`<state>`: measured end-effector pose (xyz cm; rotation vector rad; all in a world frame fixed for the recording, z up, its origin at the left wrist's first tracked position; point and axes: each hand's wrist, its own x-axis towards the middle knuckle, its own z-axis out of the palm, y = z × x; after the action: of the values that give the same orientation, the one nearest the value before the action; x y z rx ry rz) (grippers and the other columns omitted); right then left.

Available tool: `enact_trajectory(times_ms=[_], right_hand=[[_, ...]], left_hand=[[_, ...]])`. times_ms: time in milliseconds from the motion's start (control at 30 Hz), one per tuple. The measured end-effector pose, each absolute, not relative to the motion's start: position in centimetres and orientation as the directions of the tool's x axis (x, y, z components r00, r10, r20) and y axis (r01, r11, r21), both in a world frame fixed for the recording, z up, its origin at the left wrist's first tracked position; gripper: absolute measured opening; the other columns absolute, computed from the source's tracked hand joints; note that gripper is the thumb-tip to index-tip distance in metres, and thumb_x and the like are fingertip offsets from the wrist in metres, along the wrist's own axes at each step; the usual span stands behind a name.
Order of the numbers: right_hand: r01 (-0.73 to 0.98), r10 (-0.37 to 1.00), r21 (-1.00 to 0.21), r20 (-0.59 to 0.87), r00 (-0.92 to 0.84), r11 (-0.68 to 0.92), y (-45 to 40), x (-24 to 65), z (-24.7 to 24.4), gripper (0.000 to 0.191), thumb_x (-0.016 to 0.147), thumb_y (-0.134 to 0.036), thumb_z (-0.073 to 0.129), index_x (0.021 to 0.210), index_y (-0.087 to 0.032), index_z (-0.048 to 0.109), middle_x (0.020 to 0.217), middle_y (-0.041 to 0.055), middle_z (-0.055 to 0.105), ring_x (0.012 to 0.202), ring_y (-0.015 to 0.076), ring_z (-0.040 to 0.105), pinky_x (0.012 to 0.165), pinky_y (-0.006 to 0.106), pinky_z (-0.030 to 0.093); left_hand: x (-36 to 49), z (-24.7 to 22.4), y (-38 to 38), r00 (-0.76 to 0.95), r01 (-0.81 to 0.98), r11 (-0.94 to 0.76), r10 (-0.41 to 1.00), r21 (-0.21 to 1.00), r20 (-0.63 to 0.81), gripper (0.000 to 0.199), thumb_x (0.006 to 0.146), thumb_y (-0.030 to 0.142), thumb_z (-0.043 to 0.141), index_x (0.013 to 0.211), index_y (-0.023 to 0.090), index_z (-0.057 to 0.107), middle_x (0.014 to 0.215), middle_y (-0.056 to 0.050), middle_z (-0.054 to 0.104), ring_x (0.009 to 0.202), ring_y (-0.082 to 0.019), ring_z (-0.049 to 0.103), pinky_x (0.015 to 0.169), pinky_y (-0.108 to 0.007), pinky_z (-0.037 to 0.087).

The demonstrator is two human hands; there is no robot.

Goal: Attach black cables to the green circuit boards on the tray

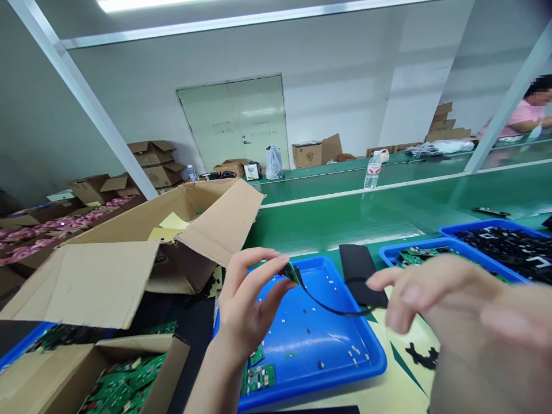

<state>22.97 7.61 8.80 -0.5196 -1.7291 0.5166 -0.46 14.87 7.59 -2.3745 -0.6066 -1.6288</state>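
A small green circuit board (292,272) is pinched between the thumb and fingers of my left hand (254,296), above a blue tray (319,345). From the board a thin black cable (330,309) curves down and right towards my right hand (448,299). That hand is blurred, its thumb and index finger apart near the cable's far end; whether it touches the cable is unclear. Inside the tray lie green boards (261,378) at the lower left and several tiny white and dark pieces.
Left are an open cardboard box (116,276) and a smaller box of green boards (172,362). Right are blue trays of boards (388,253) and black parts (509,241). A water bottle (371,171) stands behind. A person (524,115) sits far right.
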Motion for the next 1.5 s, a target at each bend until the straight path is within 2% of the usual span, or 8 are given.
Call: enact_trajectory(times_ms=[100, 267, 433, 667, 867, 1067, 1333, 1500], right_hand=[[-0.191, 0.655, -0.654, 0.753, -0.063, 0.732, 9.1, 22.2, 8.8, 0.027, 0.093, -0.045, 0.045, 0.106, -0.032, 0.064, 0.089, 0.0030, 0.068, 0.073, 0.0168, 0.064, 0.067, 0.029, 0.054], [-0.078, 0.882, -0.913, 0.406, -0.238, 0.400, 9.6, 19.2, 8.7, 0.026, 0.087, -0.038, 0.059, 0.108, -0.022, 0.062, 0.088, 0.0048, 0.067, 0.085, 0.0176, 0.063, 0.077, 0.029, 0.051], [-0.055, 0.912, -0.961, 0.275, -0.305, 0.272, 8.9, 18.0, 8.6, 0.034, 0.084, -0.036, 0.062, 0.116, -0.024, 0.055, 0.088, 0.0024, 0.065, 0.084, 0.0162, 0.062, 0.070, 0.025, 0.049], [-0.182, 0.905, -0.958, 0.272, -0.326, 0.223, 9.1, 17.4, 9.0, 0.023, 0.087, -0.023, 0.056, 0.110, -0.020, 0.055, 0.068, -0.0008, 0.065, 0.069, 0.0114, 0.061, 0.062, 0.021, 0.047], [-0.294, 0.887, -0.942, 0.269, -0.375, 0.162, 9.2, 17.4, 9.1, 0.028, 0.085, -0.018, 0.055, 0.113, -0.016, 0.052, 0.063, -0.0027, 0.059, 0.059, 0.0091, 0.058, 0.057, 0.020, 0.046], [-0.300, 0.867, -0.947, 0.241, -0.437, 0.112, 9.6, 17.7, 8.9, 0.030, 0.084, -0.015, 0.054, 0.114, -0.016, 0.050, 0.059, -0.0056, 0.053, 0.053, 0.0074, 0.052, 0.052, 0.018, 0.044], [0.020, 0.905, -0.947, 0.301, -0.300, 0.322, 9.1, 17.8, 9.1, 0.034, 0.087, -0.018, 0.051, 0.121, -0.022, 0.045, 0.070, -0.0033, 0.056, 0.063, 0.0090, 0.053, 0.054, 0.017, 0.041], [0.187, 0.872, -0.860, 0.431, -0.232, 0.475, 8.6, 17.5, 9.1, 0.034, 0.090, -0.016, 0.044, 0.124, -0.023, 0.043, 0.072, -0.0032, 0.056, 0.064, 0.0095, 0.053, 0.061, 0.020, 0.044]], left_hand=[[-0.2, 7.9, 14.4, 0.273, 0.425, -0.905, 0.100, -0.027, 0.957, 0.030, 0.080, 0.009, 0.062, 0.109, 0.017, 0.058, 0.099, -0.007, 0.058, 0.091, -0.017, 0.058, 0.079, -0.033, 0.052], [0.4, 8.1, 13.8, 0.265, 0.460, -0.882, 0.029, -0.100, 0.964, 0.031, 0.077, 0.003, 0.063, 0.105, 0.016, 0.060, 0.099, -0.008, 0.058, 0.094, -0.020, 0.059, 0.079, -0.036, 0.053], [0.4, 8.0, 13.7, 0.314, 0.494, -0.856, 0.012, -0.152, 0.949, 0.026, 0.074, 0.001, 0.064, 0.095, 0.014, 0.063, 0.098, -0.008, 0.058, 0.094, -0.021, 0.059, 0.078, -0.038, 0.054], [0.2, 7.9, 14.0, 0.281, 0.476, -0.872, 0.023, -0.118, 0.959, 0.027, 0.075, 0.004, 0.066, 0.100, 0.013, 0.062, 0.097, -0.009, 0.060, 0.090, -0.019, 0.060, 0.074, -0.033, 0.053], [0.1, 8.0, 13.6, 0.317, 0.358, -0.932, 0.179, 0.057, 0.931, 0.030, 0.081, 0.014, 0.064, 0.111, 0.018, 0.058, 0.095, -0.006, 0.063, 0.085, -0.015, 0.061, 0.070, -0.027, 0.053], [0.0, 8.4, 13.5, 0.344, 0.260, -0.946, 0.280, 0.196, 0.896, 0.028, 0.078, 0.020, 0.068, 0.105, 0.019, 0.062, 0.091, -0.004, 0.065, 0.081, -0.013, 0.063, 0.068, -0.023, 0.053], [1.3, 7.6, 13.2, 0.280, -0.027, -0.765, 0.613, 0.644, 0.739, 0.022, 0.074, 0.027, 0.072, 0.093, 0.021, 0.065, 0.082, -0.002, 0.065, 0.075, -0.012, 0.064, 0.064, -0.021, 0.057], [1.9, 7.8, 13.1, 0.269, -0.096, -0.633, 0.727, 0.768, 0.632, 0.020, 0.072, 0.026, 0.073, 0.089, 0.020, 0.066, 0.081, -0.003, 0.067, 0.073, -0.013, 0.067, 0.067, -0.022, 0.059]])
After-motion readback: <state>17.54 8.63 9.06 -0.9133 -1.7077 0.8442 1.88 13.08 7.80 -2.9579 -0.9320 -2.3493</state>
